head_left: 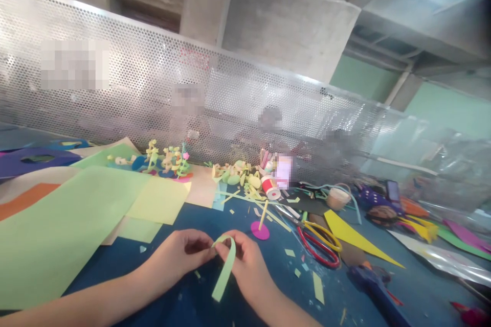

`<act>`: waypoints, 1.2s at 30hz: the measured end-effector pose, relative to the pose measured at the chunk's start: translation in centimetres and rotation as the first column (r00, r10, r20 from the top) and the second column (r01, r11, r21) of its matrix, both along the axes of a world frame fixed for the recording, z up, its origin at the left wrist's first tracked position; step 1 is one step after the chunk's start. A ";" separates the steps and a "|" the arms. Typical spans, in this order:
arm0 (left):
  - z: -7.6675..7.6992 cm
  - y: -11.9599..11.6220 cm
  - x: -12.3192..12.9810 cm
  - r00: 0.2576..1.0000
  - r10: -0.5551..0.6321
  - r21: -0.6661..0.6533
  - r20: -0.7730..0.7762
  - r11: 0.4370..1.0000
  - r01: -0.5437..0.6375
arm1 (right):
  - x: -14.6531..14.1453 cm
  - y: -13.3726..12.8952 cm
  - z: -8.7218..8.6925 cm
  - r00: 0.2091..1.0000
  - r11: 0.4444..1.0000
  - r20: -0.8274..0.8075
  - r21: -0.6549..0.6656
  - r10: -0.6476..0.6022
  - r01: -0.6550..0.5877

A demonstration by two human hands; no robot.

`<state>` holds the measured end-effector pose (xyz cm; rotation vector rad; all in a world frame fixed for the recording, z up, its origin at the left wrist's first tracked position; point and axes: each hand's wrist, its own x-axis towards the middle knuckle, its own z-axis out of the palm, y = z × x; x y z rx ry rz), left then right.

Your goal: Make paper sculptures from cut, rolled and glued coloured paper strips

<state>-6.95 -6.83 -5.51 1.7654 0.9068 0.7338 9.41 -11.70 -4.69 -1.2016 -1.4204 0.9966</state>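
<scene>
A pale green paper strip (226, 273) is pinched between my two hands, bent into a loop at the top with its loose end hanging down. My left hand (187, 250) grips it at the loop's left side with thumb and fingertips. Close beside it, my right hand (245, 258) pinches the same strip, its thumb at the bend. Just beyond my hands stands a thin yellow stick (263, 214) on a round magenta base (260, 231). To the right lie scissors (320, 245) with one red and one yellow handle.
Large green paper sheets (103, 204) cover the left of the blue table (180, 296). Small paper models (164, 158) and pale paper pieces (238, 172) sit before a perforated metal screen (146, 76). On the right are yellow paper (360, 237), a cup (338, 197) and a dark blue tool (378, 291).
</scene>
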 end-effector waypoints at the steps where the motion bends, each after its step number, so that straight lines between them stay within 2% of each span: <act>1: 0.0 0.0 0.0 1.000 -0.004 -0.001 -0.002 1.000 0.004 | 0.0 0.0 0.1 1.000 1.000 0.001 -0.001 -0.002 0.002; 28: 0.2 -0.2 -0.1 1.000 0.028 -0.019 -0.003 0.999 -0.028 | -0.1 0.0 0.0 0.999 0.999 -0.004 0.009 0.044 -0.044; 36: 0.3 -0.3 -0.1 0.999 0.032 -0.010 -0.008 0.999 -0.032 | 0.0 0.0 0.1 0.998 0.999 0.052 0.006 0.031 -0.032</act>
